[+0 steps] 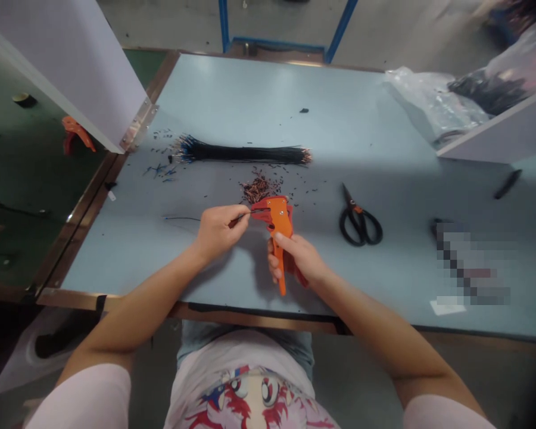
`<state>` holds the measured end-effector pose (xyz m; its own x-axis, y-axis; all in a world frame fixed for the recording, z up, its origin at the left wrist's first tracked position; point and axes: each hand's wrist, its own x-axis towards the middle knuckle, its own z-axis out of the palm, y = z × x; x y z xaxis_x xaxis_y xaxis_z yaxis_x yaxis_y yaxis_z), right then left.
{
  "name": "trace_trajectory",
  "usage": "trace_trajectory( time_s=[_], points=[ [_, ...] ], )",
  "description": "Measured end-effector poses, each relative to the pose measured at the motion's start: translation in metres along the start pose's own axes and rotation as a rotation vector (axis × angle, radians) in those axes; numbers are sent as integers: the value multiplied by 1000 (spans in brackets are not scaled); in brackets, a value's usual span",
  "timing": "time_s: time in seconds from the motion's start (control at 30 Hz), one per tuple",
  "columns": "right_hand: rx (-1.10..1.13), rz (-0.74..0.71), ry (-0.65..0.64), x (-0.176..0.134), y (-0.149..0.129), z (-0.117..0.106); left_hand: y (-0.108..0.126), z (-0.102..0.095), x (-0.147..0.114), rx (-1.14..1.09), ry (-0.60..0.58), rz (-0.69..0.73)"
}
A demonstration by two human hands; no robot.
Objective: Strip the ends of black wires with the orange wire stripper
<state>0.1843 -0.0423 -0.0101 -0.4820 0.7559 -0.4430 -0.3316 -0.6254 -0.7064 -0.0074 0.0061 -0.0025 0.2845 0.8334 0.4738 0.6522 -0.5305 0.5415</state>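
Observation:
My right hand (297,257) is wrapped round the handles of an orange and red wire stripper (280,217), held over the table near its front edge. Pinched in my left hand (221,229) is a thin black wire (183,218). One end of it reaches into the stripper's jaws, while its tail with a blue tip sticks out to the left. Just beyond the tool lies a pile of stripped wire scraps (256,187). Farther back, a long bundle of black wires (245,154) rests flat, with bare copper ends on the right and blue ends on the left.
Black-handled scissors (361,223) lie right of my hands. Toward the right are a dark pen-like object (508,183) and a blurred-out item (471,262). Plastic bags (442,101) sit behind a white panel (504,134). Another orange tool (78,132) lies on the green surface at left.

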Motion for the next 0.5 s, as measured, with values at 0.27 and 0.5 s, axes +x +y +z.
trace_trajectory(
  time_s=[0.27,0.5],
  points=[
    [117,-34,105,1,-18,-12,-13,-6,2,-34,63,-86],
    [108,0,138,-2,-31,-21,-27,-52,19,-85,258,-409]
  ],
)
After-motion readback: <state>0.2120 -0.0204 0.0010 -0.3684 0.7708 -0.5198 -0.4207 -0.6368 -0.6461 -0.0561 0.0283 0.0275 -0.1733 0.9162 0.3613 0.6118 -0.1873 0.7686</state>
